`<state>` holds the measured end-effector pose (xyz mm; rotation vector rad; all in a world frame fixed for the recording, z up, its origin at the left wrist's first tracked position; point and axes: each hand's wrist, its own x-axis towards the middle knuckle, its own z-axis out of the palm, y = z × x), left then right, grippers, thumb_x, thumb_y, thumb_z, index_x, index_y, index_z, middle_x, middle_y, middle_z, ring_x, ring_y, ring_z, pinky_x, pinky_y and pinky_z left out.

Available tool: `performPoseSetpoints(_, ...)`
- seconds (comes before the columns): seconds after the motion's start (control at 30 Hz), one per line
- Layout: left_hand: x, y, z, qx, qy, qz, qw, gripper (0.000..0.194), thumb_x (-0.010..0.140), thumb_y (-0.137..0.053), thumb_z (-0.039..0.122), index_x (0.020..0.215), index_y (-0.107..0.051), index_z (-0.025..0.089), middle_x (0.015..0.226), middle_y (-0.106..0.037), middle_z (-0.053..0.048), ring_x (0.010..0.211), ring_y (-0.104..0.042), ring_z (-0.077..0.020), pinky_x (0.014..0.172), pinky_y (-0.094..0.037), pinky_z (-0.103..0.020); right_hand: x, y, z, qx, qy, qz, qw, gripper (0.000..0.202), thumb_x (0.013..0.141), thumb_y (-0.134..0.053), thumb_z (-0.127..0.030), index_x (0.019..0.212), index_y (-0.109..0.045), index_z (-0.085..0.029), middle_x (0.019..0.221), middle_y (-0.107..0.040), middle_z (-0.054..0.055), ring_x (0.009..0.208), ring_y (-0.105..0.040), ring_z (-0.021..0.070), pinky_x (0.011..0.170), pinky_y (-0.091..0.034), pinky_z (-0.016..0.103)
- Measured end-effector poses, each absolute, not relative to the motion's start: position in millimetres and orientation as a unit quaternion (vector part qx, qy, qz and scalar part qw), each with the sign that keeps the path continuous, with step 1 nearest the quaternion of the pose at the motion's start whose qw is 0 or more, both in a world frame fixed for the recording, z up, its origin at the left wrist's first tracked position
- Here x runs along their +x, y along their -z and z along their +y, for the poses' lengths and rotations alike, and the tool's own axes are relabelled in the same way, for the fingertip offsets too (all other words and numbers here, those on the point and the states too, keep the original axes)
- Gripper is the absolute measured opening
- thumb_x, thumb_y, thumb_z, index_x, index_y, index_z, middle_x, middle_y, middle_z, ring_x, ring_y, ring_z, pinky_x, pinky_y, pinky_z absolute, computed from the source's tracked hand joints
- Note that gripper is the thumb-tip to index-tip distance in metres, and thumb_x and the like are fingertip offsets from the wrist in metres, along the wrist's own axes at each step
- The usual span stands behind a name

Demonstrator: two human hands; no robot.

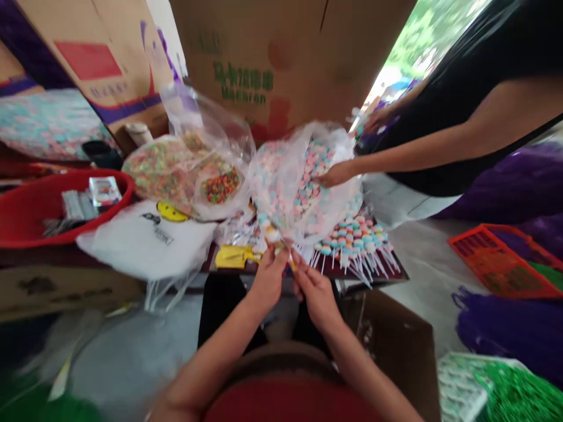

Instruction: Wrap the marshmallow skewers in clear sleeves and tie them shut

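Observation:
My left hand (269,274) is closed, thumb and fingers pinching the lower end of a marshmallow skewer (271,231) that looks wrapped in clear film. Close beside it, my right hand (315,288) pinches at the same spot; a small yellow and red bit shows at its fingertips, too blurred to name. Just beyond my hands lies a big clear bag of pastel marshmallows (277,176). To its right, several marshmallow skewers (356,237) lie in a pile, white sticks toward me. Yellow packets (231,257) rest left of my left hand.
A co-worker's hand (338,174) reaches into the marshmallow bag from the right. Left are a bag of colourful candies (220,186), a white bag (132,246) and a red basin (26,205). Cardboard boxes (299,64) stand behind. An orange crate (505,264) sits on the right floor.

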<state>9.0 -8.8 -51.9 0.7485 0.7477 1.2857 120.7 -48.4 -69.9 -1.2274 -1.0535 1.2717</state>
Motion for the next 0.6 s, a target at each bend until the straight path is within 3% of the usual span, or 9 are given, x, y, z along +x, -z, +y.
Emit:
performPoseSetpoints(0.13,3,45,1,0.338,-0.588,0.284,0.678,0.042,0.081,-0.075,0.055,0.099,-0.057,0.021,0.066,-0.058,0.005,0.074,-0.066,-0.0143,0.068,-0.049,-0.026,126,66,-51,-0.504,-0.548,-0.464,0.480,0.042,0.084,-0.068,-0.060,0.087,-0.073,-0.019,0.058,-0.059,-0.003,0.050,-0.046,0.0088,0.051,-0.038,0.023)
performPoseSetpoints(0.37,7,51,-17,0.401,-0.505,0.313,0.698,0.049,0.080,-0.074,0.061,0.106,-0.062,0.022,0.069,-0.058,0.004,0.054,-0.051,-0.0100,0.047,-0.038,-0.023,128,69,-54,-0.480,-0.582,-0.439,0.488,0.044,0.083,-0.067,-0.063,0.084,-0.070,-0.019,0.054,-0.059,-0.003,0.048,-0.045,0.0098,0.049,-0.038,0.024)
performPoseSetpoints(0.5,0,52,-16,0.504,-0.496,0.351,0.614,0.043,0.084,-0.068,0.063,0.087,-0.065,0.020,0.069,-0.056,0.002,0.065,-0.050,-0.0115,0.064,-0.043,-0.026,131,71,-53,-0.457,-0.598,-0.392,0.528,0.040,0.081,-0.069,-0.061,0.081,-0.066,-0.020,0.050,-0.055,-0.005,0.046,-0.042,0.0093,0.049,-0.037,0.024)
performPoseSetpoints(0.6,-2,50,-10,0.581,-0.490,0.406,0.508,0.048,0.088,-0.060,0.065,0.070,-0.058,0.020,0.067,-0.053,0.001,0.067,-0.047,-0.0131,0.070,-0.040,-0.029,133,71,-53,-0.468,-0.591,-0.391,0.528,0.041,0.080,-0.070,-0.062,0.079,-0.066,-0.021,0.050,-0.054,-0.005,0.046,-0.042,0.0098,0.049,-0.036,0.025)
